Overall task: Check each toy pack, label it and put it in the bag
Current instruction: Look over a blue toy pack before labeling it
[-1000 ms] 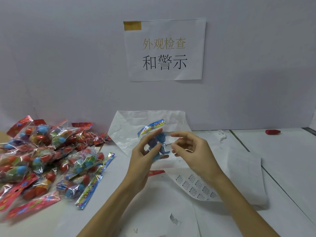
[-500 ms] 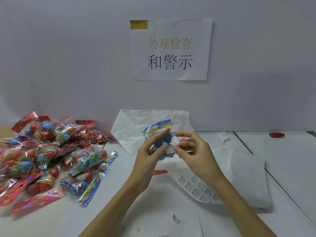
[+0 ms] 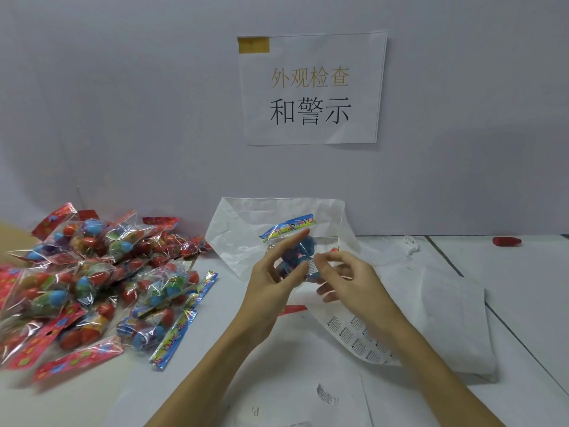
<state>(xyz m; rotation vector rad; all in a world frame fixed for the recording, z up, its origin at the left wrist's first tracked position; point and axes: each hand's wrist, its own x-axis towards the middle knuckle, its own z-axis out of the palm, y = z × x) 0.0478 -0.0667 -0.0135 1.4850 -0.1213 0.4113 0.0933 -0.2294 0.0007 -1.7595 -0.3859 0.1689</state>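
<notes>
My left hand (image 3: 271,282) holds up a clear toy pack (image 3: 300,241) with a blue printed header and blue toys inside, thumb and fingers curled round it. My right hand (image 3: 348,278) touches the pack's front, its thumb and forefinger pinching a small white label (image 3: 312,266) against the plastic. Behind the pack lies a crumpled white bag (image 3: 246,238) with its mouth open toward me. A sheet of warning labels (image 3: 360,340) lies on the table under my right wrist. A heap of toy packs (image 3: 92,282) covers the left of the table.
A paper sign (image 3: 311,87) with printed characters is taped to the grey wall. A small red object (image 3: 506,241) lies at the far right of the white table (image 3: 523,288). Loose white paper sheets (image 3: 277,408) lie near the front edge. A red header strip (image 3: 292,309) lies below my left hand.
My hands stay together on the pack. The right thumb and forefinger have closed in on the label at the pack's front. The view has shifted slightly.
</notes>
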